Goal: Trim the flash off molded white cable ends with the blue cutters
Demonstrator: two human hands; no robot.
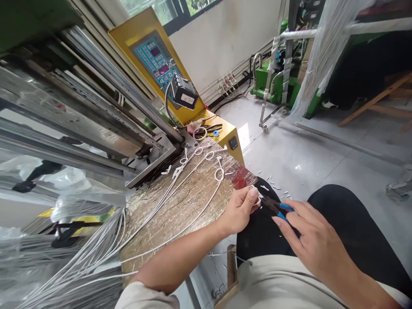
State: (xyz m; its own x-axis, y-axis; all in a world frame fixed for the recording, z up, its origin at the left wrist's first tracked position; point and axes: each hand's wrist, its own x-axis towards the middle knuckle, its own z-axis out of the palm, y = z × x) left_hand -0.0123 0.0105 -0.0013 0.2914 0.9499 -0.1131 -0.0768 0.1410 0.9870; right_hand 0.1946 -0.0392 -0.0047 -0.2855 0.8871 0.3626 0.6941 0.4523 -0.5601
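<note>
My left hand [240, 209] pinches the looped end of a white cable [258, 200] above my lap, near the corner of the worktable. Diagonal cutting pliers [272, 205] with blue handles sit in my right hand [317, 231], and their dark jaws are right at that cable end. Whether the jaws have closed on the cable is too small to tell. Another white cable [219, 174], with a loop and plug at its tip, lies on the film-covered tabletop [199, 189]. A few similar cables run beside it toward the bundle at the left.
A press machine [128, 128] stands at the left, with a yellow control panel [157, 60] behind it. On a yellow box [230, 135] lie a tape ring and black strips. Small white scraps [278, 189] dot my lap and the floor. A metal frame [273, 77] stands farther back.
</note>
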